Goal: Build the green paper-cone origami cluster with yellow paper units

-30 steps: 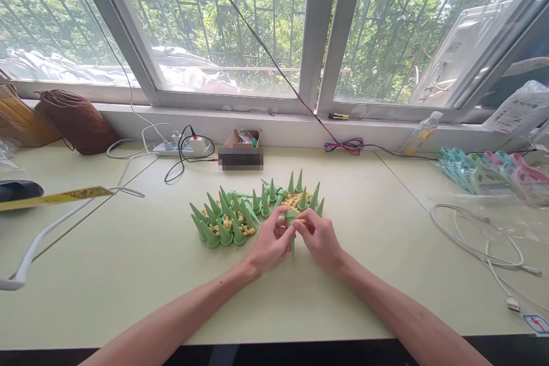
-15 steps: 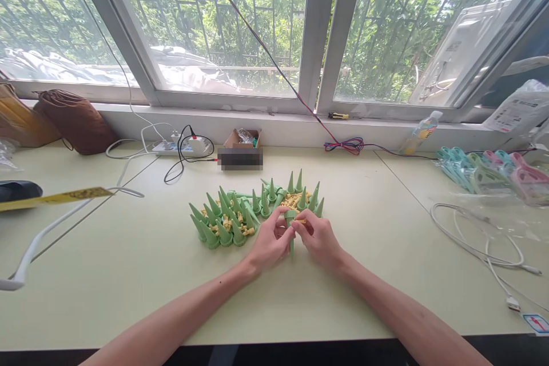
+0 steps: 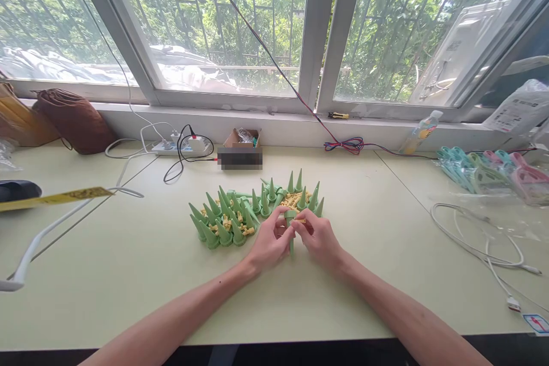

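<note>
In front of me my left hand grips a green plastic spike by its wide end, the point facing down. The fingers of my right hand pinch a small yellow valve-like piece against the side of that spike. Both hands touch or nearly touch at the fingertips, hiding where the two parts meet. Left of them stand several green spikes with points up and yellow pieces among them. Behind my hands lies a heap of loose yellow pieces, with more spikes around it.
A power strip, a small cardboard box and a bundled cable sit along the window side. A drink bottle stands right of these. Wrapped plastic brush-like items and a white cable lie at right.
Almost nothing differs. Both hands keep the same hold on the spike and the yellow piece; the spike's lower tip sits very slightly higher.
</note>
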`<move>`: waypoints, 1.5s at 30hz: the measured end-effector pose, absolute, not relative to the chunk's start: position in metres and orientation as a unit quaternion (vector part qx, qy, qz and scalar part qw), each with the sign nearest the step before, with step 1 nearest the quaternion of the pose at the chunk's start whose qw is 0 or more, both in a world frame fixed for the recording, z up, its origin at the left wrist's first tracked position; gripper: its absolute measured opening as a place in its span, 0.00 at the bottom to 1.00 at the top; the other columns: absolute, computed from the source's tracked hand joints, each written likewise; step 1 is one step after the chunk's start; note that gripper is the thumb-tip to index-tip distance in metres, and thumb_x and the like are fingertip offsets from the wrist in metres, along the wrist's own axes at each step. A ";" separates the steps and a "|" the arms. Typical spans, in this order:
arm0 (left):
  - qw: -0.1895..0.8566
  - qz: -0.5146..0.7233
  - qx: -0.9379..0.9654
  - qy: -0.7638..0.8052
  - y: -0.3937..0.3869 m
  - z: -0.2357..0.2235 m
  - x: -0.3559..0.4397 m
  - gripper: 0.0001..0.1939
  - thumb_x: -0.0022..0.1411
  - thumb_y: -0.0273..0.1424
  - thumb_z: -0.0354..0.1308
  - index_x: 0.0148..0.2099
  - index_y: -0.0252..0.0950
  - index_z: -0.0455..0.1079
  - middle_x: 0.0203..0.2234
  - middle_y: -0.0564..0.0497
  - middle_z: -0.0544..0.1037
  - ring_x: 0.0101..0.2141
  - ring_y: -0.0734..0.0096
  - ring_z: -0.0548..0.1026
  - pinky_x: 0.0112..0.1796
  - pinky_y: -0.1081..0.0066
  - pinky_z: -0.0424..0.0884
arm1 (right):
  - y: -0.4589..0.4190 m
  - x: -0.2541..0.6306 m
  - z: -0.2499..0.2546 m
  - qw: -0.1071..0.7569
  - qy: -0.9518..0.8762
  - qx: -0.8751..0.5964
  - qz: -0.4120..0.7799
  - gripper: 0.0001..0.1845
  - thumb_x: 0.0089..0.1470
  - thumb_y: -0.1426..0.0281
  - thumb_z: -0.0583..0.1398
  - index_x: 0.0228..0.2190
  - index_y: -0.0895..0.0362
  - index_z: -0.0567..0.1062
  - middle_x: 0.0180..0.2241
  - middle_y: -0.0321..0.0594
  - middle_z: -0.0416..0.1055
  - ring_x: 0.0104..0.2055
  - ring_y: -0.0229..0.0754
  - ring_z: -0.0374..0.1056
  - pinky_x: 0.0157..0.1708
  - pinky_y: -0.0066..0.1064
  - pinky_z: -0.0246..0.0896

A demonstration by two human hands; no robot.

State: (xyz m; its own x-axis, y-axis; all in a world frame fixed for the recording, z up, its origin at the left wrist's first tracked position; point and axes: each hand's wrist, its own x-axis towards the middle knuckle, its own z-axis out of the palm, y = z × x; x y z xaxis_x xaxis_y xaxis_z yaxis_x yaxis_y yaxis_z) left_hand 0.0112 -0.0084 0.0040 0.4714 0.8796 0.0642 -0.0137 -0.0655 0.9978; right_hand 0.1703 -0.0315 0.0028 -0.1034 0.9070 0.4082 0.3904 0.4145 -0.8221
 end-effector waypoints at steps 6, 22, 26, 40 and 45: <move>0.586 0.379 0.629 0.344 -0.008 0.004 0.011 0.20 0.66 0.44 0.57 0.53 0.40 0.59 0.24 0.58 0.69 0.15 0.80 0.64 0.17 0.77 0.65 | -0.032 0.170 0.004 0.475 -0.693 -0.467 0.275 0.15 0.65 0.59 0.53 0.31 0.55 0.66 0.19 0.32 0.66 0.19 0.35 0.56 0.20 0.25 0.48; 0.533 0.396 0.662 0.348 -0.008 0.000 0.009 0.19 0.67 0.42 0.56 0.55 0.40 0.59 0.21 0.62 0.61 0.18 0.79 0.66 0.21 0.78 0.65 | -0.032 0.171 0.003 0.472 -0.691 -0.476 0.269 0.16 0.65 0.57 0.53 0.32 0.55 0.65 0.19 0.28 0.58 0.20 0.34 0.49 0.21 0.25 0.47; 0.514 0.396 0.679 0.344 -0.009 0.000 0.008 0.19 0.68 0.41 0.55 0.55 0.40 0.59 0.22 0.62 0.61 0.19 0.79 0.66 0.22 0.77 0.65 | -0.030 0.172 0.000 0.476 -0.691 -0.479 0.258 0.16 0.65 0.56 0.54 0.31 0.55 0.65 0.18 0.28 0.57 0.20 0.34 0.49 0.21 0.25 0.46; 0.434 0.381 0.744 0.336 -0.011 0.003 0.009 0.15 0.68 0.37 0.53 0.54 0.38 0.59 0.21 0.60 0.63 0.21 0.77 0.64 0.24 0.76 0.66 | -0.028 0.173 -0.003 0.496 -0.691 -0.478 0.221 0.22 0.66 0.57 0.52 0.24 0.55 0.62 0.17 0.28 0.54 0.19 0.32 0.46 0.20 0.26 0.43; 0.429 0.380 0.747 0.335 -0.011 0.004 0.009 0.15 0.68 0.36 0.52 0.54 0.38 0.60 0.22 0.60 0.64 0.21 0.77 0.63 0.24 0.76 0.65 | -0.028 0.173 -0.003 0.499 -0.692 -0.476 0.216 0.22 0.66 0.58 0.52 0.23 0.55 0.59 0.18 0.28 0.53 0.19 0.32 0.46 0.20 0.26 0.43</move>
